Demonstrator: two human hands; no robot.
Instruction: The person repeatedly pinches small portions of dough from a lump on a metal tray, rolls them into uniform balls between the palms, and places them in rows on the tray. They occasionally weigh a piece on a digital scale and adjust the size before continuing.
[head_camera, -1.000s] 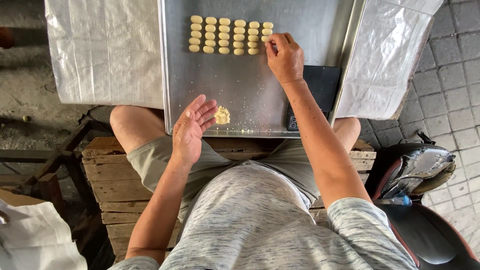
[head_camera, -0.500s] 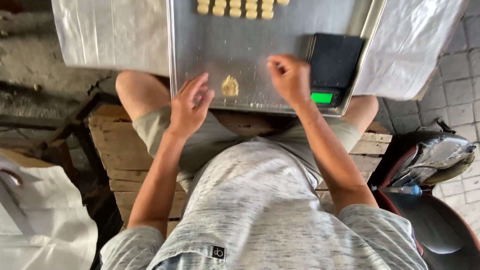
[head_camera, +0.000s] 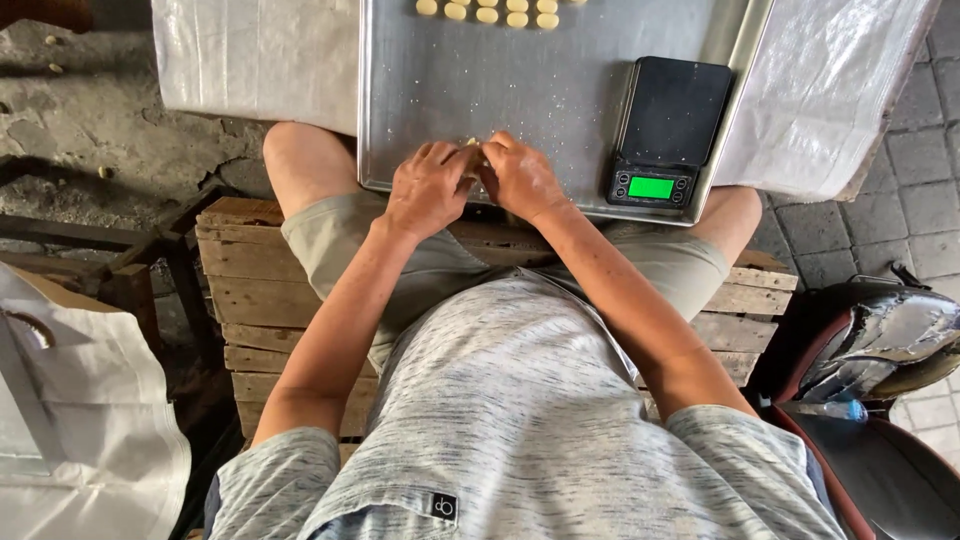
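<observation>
dough lump pinched between left hand, right hand fingertips

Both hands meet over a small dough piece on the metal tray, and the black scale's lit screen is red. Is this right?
Not quite. In the head view the scale has a green lit screen, not red. Both hands, left and right, do meet over the small dough piece on the metal tray.
</observation>
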